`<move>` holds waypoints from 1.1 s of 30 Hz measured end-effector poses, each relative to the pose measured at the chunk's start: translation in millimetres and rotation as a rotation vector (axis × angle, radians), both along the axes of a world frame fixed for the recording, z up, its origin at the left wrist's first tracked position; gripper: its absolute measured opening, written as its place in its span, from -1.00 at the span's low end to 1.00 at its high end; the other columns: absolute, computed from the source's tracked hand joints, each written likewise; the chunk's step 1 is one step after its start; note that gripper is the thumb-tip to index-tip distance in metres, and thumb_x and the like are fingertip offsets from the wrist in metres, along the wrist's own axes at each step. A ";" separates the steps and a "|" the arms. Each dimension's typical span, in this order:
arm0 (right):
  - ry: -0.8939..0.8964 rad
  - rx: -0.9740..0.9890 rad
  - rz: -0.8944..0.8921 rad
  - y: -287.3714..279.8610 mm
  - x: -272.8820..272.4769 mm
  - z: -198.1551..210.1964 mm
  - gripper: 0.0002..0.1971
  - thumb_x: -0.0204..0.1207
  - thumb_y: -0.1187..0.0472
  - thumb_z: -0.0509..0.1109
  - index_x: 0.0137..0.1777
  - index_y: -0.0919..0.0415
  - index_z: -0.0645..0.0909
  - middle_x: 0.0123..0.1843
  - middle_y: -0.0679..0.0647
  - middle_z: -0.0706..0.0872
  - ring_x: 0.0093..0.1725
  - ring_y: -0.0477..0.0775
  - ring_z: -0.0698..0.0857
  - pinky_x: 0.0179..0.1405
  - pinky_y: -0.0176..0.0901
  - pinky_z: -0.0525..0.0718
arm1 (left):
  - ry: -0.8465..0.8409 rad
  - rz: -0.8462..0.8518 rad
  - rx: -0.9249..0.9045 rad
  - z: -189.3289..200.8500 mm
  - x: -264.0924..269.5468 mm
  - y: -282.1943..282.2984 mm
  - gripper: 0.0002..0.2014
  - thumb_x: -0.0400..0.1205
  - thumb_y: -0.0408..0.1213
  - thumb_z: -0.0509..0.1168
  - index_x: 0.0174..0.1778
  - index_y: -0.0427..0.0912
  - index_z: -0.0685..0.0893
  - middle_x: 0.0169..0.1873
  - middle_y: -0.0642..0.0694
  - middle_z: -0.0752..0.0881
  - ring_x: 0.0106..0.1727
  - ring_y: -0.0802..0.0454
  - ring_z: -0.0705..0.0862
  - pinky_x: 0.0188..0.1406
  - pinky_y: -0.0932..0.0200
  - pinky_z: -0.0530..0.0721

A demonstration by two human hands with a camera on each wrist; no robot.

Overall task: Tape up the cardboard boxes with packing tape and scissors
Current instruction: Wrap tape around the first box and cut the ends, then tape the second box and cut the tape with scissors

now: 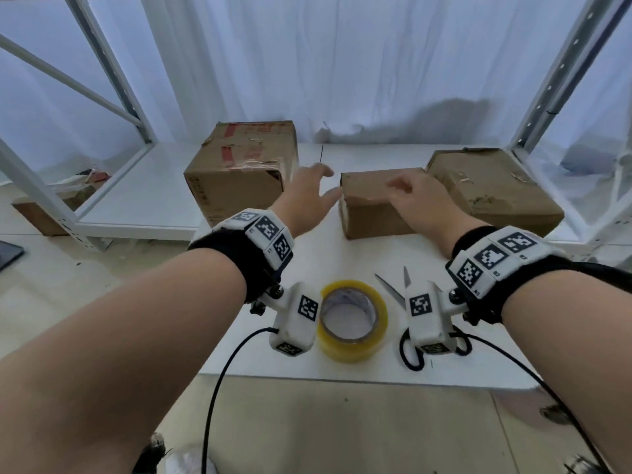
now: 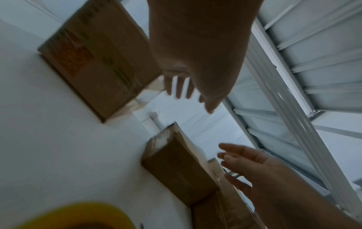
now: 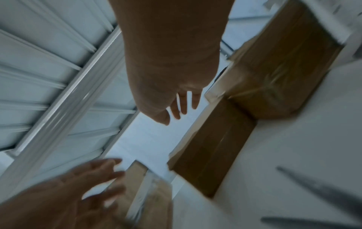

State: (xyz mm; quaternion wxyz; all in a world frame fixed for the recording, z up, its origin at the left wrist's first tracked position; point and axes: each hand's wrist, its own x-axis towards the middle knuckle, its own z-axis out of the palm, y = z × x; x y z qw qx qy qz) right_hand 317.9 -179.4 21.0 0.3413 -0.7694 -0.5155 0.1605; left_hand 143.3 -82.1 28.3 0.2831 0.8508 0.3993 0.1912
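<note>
Three cardboard boxes stand on the white table (image 1: 164,186): a tall box (image 1: 239,169) with old red tape at the left, a small box (image 1: 372,213) in the middle, and a flat box (image 1: 492,186) at the right. My left hand (image 1: 321,186) is open with fingers spread, between the tall box and the small box's left end. My right hand (image 1: 407,193) is open and hovers over the small box's top. Near the front edge lie a yellowish tape roll (image 1: 352,319) and scissors (image 1: 393,289), partly hidden by the wrist camera. The left wrist view shows both hands (image 2: 186,86) (image 2: 240,162) holding nothing.
White metal shelf posts (image 1: 113,70) (image 1: 561,73) flank the table, and a white curtain (image 1: 342,63) hangs behind it. Another box (image 1: 41,217) sits on the floor at the left. Black cables (image 1: 219,381) hang from both wrists past the table's front edge.
</note>
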 end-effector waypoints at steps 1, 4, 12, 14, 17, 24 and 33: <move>0.002 -0.034 -0.027 -8.0 6.6 -1.5 -0.67 0.66 0.29 0.24 0.40 0.24 0.53 0.41 0.18 0.54 0.38 0.14 0.53 0.27 -0.21 0.47 | 0.028 0.014 -0.069 -4.0 5.9 -1.2 -0.51 0.70 -0.04 0.22 0.51 -0.16 0.37 0.43 -0.22 0.42 0.41 -0.16 0.49 0.40 -0.05 0.48; 0.000 -0.161 -0.094 -26.6 25.4 -7.9 -0.56 0.63 0.23 0.30 0.50 0.20 0.42 0.53 0.23 0.34 0.46 0.22 0.42 0.49 0.04 0.39 | 0.144 0.075 -0.131 -16.6 25.0 -2.4 -0.41 0.69 0.07 0.19 0.59 -0.08 0.26 0.46 -0.28 0.42 0.40 -0.23 0.49 0.37 -0.12 0.51; 0.086 -0.161 -0.132 -9.5 44.0 -27.4 -0.38 0.60 0.16 0.32 0.62 0.06 0.19 0.68 0.25 0.04 0.66 0.26 0.11 0.63 0.22 0.17 | 0.071 0.261 -0.369 -36.1 78.5 17.7 -0.31 0.68 0.16 0.15 0.43 -0.45 0.40 0.19 -0.28 0.60 0.19 -0.22 0.63 0.18 0.04 0.59; 0.125 -0.139 -0.161 0.3 45.1 -28.0 -0.35 0.59 0.16 0.33 0.64 0.08 0.14 0.68 0.27 0.05 0.66 0.26 0.11 0.63 0.22 0.17 | 0.060 0.255 -0.417 -43.2 82.5 24.8 -0.39 0.64 0.10 0.26 0.30 -0.44 0.53 0.08 -0.24 0.63 0.14 -0.20 0.65 0.23 -0.04 0.64; 0.231 -0.128 -0.177 8.7 44.7 -30.7 -0.25 0.57 0.14 0.37 0.67 0.12 0.05 0.63 0.21 0.18 0.59 0.23 0.26 0.57 0.20 0.31 | 0.012 0.275 -0.510 -51.4 74.9 31.0 -0.46 0.60 0.07 0.31 0.29 -0.34 0.56 0.17 -0.24 0.66 0.14 -0.17 0.67 0.16 -0.14 0.70; 0.369 -0.163 -0.215 3.9 40.4 -35.7 -0.20 0.57 -0.15 0.36 0.61 0.34 0.16 0.50 0.23 0.42 0.38 0.17 0.50 0.42 0.04 0.50 | -0.064 0.270 -0.438 -40.5 35.1 27.9 -0.43 0.63 0.13 0.26 0.35 -0.26 0.42 0.13 -0.15 0.60 0.11 -0.12 0.66 0.09 -0.08 0.73; 0.465 -0.017 -0.229 -12.2 23.4 -34.4 -0.45 0.57 0.24 0.44 0.43 0.22 0.21 0.30 0.17 0.51 0.14 0.08 0.59 0.12 -0.10 0.62 | -0.240 0.128 -0.421 -47.8 -1.6 4.9 -0.55 0.55 -0.20 0.46 0.22 -0.16 0.39 0.15 -0.19 0.59 0.18 -0.15 0.65 0.23 -0.17 0.66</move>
